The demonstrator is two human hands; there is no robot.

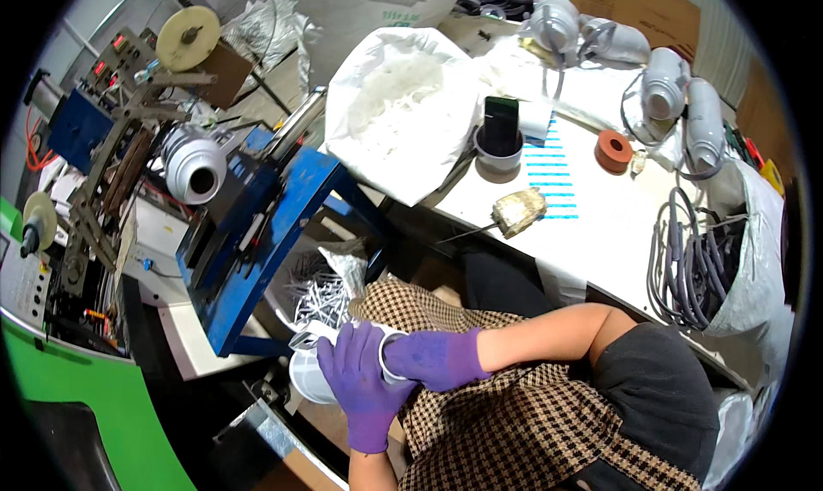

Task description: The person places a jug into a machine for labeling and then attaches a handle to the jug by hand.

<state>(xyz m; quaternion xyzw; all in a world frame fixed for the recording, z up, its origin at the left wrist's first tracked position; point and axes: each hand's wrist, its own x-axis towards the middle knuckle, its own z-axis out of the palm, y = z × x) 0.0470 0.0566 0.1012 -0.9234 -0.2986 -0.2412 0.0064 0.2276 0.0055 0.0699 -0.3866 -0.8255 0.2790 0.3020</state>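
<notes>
Far left: a green panel (pixel 94 405) along the lower edge, above it a machine frame with a cream-coloured wheel (pixel 187 37) at the top. Beside that, a white spool (pixel 195 172) with a dark bore, mounted against a blue metal stand (pixel 257 251). Below the stand, a heap of thin white strands (pixel 321 298) in a bin.

Low in the middle: left hand (pixel 364 388), in a purple glove, fingers curled around the side of a white plastic container (pixel 313 375), gripping it. Right hand (pixel 433 360), also purple-gloved, closed on the container's rim from the other side, touching the left hand's fingers. Container held over the lap, above a checked brown-and-black garment (pixel 514 422).

Further up, on the white table (pixel 617 225): a large white bag (pixel 403 114) of pale strands, a black block standing in a grey cup (pixel 500 140), a yellowish lump (pixel 519 211) near the table's edge, a red-brown ring (pixel 614 151). Far right: coiled grey cables (pixel 690 260) and grey moulded parts (pixel 664 84).
</notes>
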